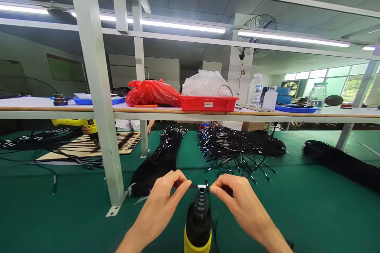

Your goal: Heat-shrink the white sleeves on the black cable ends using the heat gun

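My left hand (164, 201) pinches a thin black cable (194, 186) between thumb and forefinger. A short white sleeve (202, 186) sits on the cable between my two hands. On the other side, the thumb and forefinger of my right hand (242, 199) are closed on the same cable. Right under the white sleeve points the nozzle of an upright yellow and black heat gun (198, 225). Behind my left hand lies a bundle of black cables (160, 162). Beyond my right hand is a spread pile of black cables (237, 144), many with blue tips.
A white metal post (102, 87) stands on the green bench (311, 213) at left. Overhead, a shelf carries a red tray (208, 104), a red bag (152, 93) and bottles. Across the bench, a person's hand is beside another yellow heat gun (93, 126). More cables (341, 162) lie right.
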Available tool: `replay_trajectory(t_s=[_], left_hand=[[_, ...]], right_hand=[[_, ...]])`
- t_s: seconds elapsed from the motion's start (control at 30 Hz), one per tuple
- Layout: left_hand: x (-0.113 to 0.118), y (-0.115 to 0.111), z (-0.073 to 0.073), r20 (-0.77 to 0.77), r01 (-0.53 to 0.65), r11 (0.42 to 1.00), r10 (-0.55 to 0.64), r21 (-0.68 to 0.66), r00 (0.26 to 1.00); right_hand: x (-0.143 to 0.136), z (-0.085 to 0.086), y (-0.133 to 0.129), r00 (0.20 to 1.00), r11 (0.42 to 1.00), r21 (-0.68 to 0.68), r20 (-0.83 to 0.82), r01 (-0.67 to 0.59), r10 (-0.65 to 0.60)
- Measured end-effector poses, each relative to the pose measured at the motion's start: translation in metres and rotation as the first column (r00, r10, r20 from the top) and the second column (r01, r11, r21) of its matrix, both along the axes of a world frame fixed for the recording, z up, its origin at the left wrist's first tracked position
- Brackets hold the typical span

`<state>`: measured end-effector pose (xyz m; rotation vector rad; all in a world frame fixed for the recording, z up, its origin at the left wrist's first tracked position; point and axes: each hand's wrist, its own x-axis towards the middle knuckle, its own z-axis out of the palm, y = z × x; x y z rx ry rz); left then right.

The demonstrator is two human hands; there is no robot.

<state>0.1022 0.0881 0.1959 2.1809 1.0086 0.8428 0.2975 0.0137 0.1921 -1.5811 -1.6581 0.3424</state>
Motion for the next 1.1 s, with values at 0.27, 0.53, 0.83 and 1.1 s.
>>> replay_trajectory(t_s=[0.27, 0.53, 0.83, 1.1], left_hand=[[0.0, 0.0, -0.005, -0.052, -0.028, 0.999, 0.03, 0.04, 0.998], [-0.002, -0.003, 0.003, 0.029, 0.002, 0.999, -0.001, -0.036, 1.0], [-0.003, -0.002, -0.007, -0.039, -0.001, 0.996, -0.002, -0.089, 0.999], [0.0, -0.004, 0.006, 0.092, 0.011, 0.999, -0.008, -0.034, 0.996]], right_hand=[[-0.004, 0.002, 0.0, 0.999, 0.999, -0.032, 0.005, -0.032, 0.032], [-0.002, 0.003, -0.003, 0.999, 1.0, -0.002, -0.052, 0.001, -0.001], [0.0, 0.002, -0.003, 0.999, 0.999, 0.027, -0.009, -0.03, 0.031], [0.0, -0.001, 0.004, 0.999, 0.998, 0.068, -0.03, -0.016, 0.018]])
